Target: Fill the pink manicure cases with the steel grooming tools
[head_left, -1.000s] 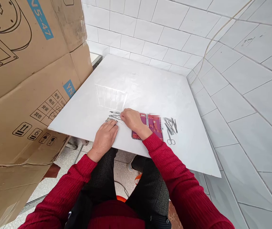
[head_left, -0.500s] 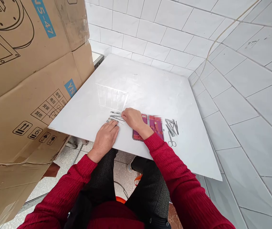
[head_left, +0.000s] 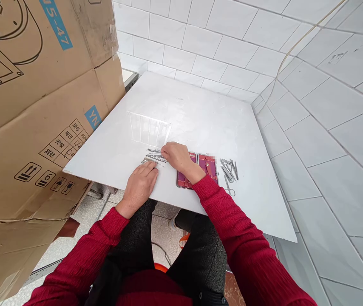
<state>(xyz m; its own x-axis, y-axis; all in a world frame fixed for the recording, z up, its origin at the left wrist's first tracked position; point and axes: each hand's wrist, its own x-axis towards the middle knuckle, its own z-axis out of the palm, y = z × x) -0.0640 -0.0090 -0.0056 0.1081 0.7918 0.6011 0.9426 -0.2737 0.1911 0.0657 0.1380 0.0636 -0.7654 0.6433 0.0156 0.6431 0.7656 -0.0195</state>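
Observation:
A group of thin metal manicure tools (head_left: pixel 154 155) lies on the white table, between my two hands. My right hand (head_left: pixel 178 159) reaches across from the right with its fingertips pinched together at the right ends of these tools; what is in the pinch is hidden. On the near side, my left hand (head_left: pixel 140 182) rests on the table, fingers bent and drawn together at the lower edge of the group. Its fingertips hide whatever they hold. Partly under my right wrist lies an opened manicure case (head_left: pixel 207 165), purplish inside with red loops.
Right of the case lie nail clippers (head_left: pixel 228 173), small scissors (head_left: pixel 229 191) and other metal tools. The white table (head_left: pixel 200 114) meets tiled walls at the back and right. A large cardboard box (head_left: pixel 57 106) stands along the left edge. A thin cable (head_left: pixel 277 76) hangs down the wall.
My right hand has shifted very slightly left at the metal tools. My left hand stays nearly still, and the case and the other tools lie as before.

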